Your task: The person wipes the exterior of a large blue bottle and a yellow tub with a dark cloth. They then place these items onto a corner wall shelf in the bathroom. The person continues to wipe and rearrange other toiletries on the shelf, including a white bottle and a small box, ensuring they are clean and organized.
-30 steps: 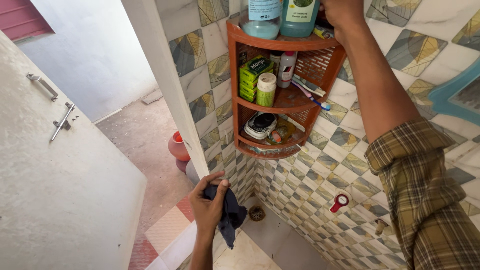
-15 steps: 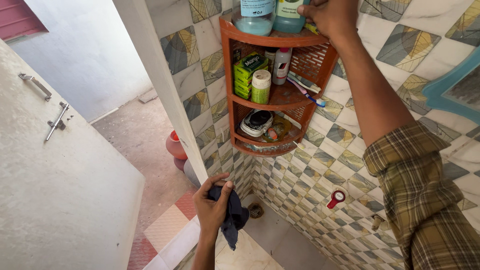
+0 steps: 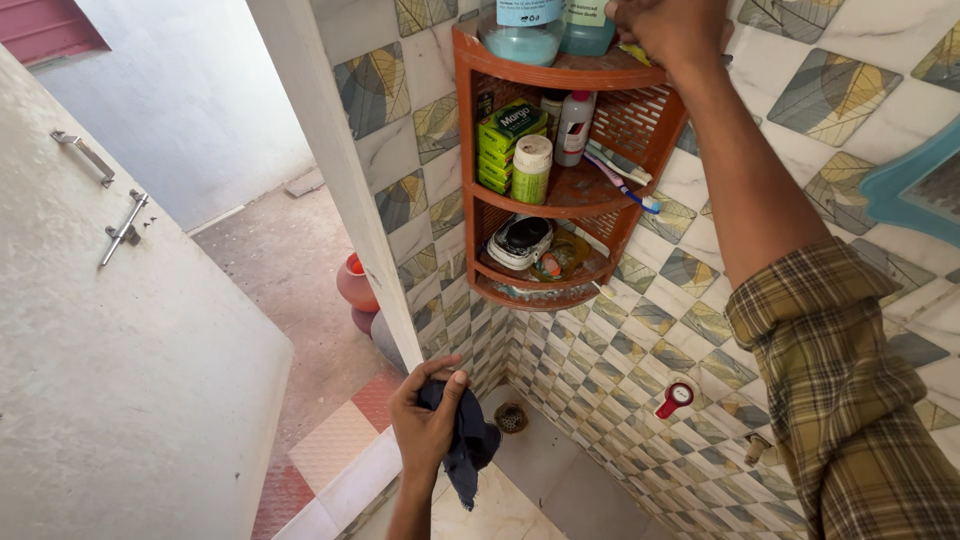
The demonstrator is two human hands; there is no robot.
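Gripping a dark cloth (image 3: 462, 438) bunched in my left hand (image 3: 425, 425) at about seven o'clock, I keep it low by the doorway. The orange corner shelf (image 3: 478, 200) rises toward twelve. My right hand (image 3: 672, 30), far nearer, is closed on something on its top tier beside the blue bottles (image 3: 545, 25); the frame's edge hides what.

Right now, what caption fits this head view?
Right hand reaches the top of an orange corner shelf; left hand holds a dark cloth.
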